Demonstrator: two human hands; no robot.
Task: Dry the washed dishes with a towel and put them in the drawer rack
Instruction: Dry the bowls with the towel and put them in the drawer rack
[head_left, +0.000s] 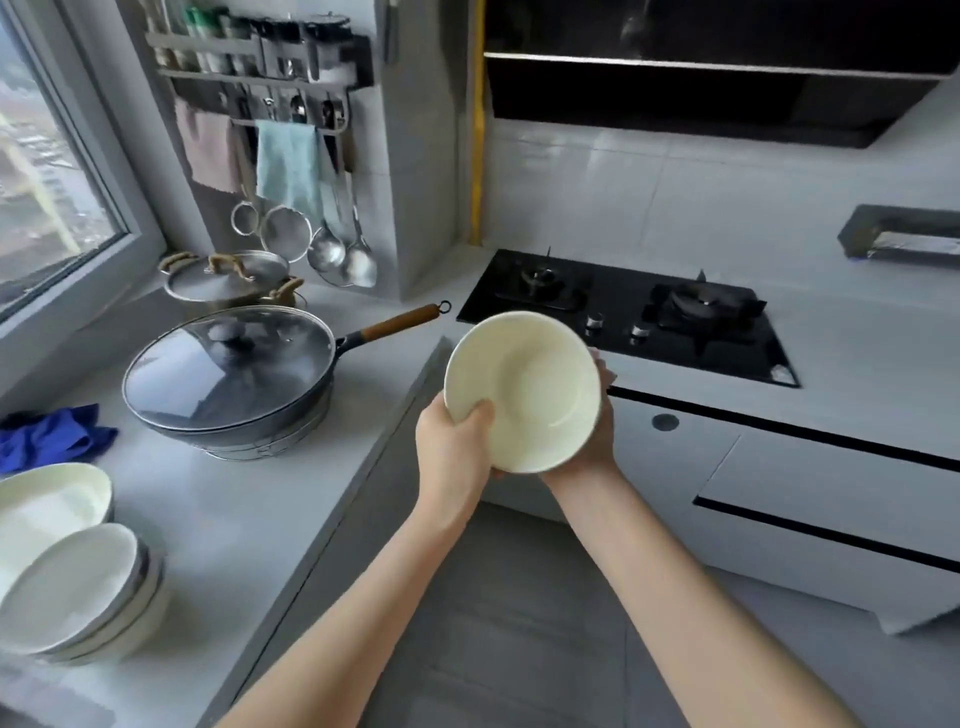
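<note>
Unmarked bowl (524, 391) (both hands)

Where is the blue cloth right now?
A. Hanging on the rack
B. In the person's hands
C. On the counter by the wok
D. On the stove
C: the blue cloth lies crumpled on the counter left of the wok, while the left hand and right hand hold only the bowl.
</note>
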